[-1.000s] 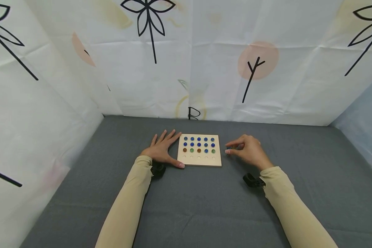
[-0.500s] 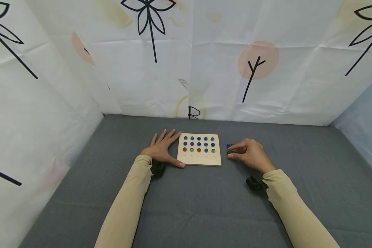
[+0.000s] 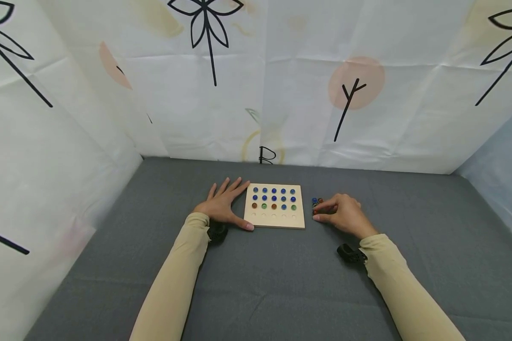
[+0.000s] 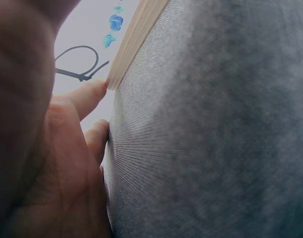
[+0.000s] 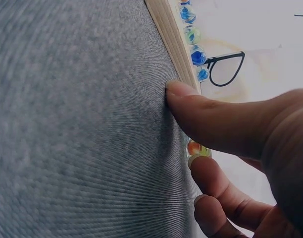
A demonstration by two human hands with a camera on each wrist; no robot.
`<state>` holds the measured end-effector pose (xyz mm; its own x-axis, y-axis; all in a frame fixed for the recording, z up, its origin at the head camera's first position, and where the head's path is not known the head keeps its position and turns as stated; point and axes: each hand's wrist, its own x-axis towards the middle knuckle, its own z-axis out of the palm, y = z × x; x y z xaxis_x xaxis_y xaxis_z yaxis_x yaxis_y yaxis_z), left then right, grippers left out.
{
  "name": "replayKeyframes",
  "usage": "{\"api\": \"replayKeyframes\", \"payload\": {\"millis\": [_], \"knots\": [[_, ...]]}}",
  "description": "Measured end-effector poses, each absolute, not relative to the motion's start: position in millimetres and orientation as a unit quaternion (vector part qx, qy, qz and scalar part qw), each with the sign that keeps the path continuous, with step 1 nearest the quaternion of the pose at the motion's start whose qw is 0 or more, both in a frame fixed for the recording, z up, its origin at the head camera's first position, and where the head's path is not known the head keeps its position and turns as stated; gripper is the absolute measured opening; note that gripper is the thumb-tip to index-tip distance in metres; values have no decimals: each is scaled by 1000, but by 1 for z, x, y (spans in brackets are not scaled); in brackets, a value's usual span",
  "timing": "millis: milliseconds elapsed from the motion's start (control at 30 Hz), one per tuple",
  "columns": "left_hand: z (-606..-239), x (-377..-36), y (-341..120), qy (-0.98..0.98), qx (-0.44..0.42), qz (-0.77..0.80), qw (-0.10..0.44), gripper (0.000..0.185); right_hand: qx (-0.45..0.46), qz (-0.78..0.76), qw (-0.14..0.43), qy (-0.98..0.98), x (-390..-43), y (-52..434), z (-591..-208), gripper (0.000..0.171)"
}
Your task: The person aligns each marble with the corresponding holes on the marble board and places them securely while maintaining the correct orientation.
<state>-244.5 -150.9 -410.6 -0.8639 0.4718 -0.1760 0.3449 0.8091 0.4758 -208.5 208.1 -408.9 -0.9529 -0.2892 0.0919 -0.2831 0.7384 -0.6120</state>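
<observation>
The wooden board [image 3: 275,206] lies on the grey bench [image 3: 256,284]. Its three far rows hold marbles; the near row of holes stands unfilled. The left hand [image 3: 222,204] rests flat, fingers straight, against the board's left edge. The right hand [image 3: 341,213] reaches into the loose marbles [image 3: 317,202] just right of the board, thumb and forefinger closing on one [image 5: 197,148]. I judge the work about three-quarters done.

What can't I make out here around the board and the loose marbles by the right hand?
- Loose marbles: head view, too small to count, partly hidden by the right hand.
- Right wrist view: one marble behind the fingers; whether it is pinched is unclear.
- Wooden board: left wrist view, edge only, top cut off; left hand blurred.
</observation>
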Motion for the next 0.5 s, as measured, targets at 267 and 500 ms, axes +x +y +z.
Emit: {"api": "replayKeyframes", "payload": {"millis": [267,500], "knots": [[-409,-244,-151,940,218,217,144,124,-160,-328,5,931,-208,209,-410,17],[-411,-244,-151,939,221,219,145,124,-159,-317,-6,935,-207,209,-408,17]]}}
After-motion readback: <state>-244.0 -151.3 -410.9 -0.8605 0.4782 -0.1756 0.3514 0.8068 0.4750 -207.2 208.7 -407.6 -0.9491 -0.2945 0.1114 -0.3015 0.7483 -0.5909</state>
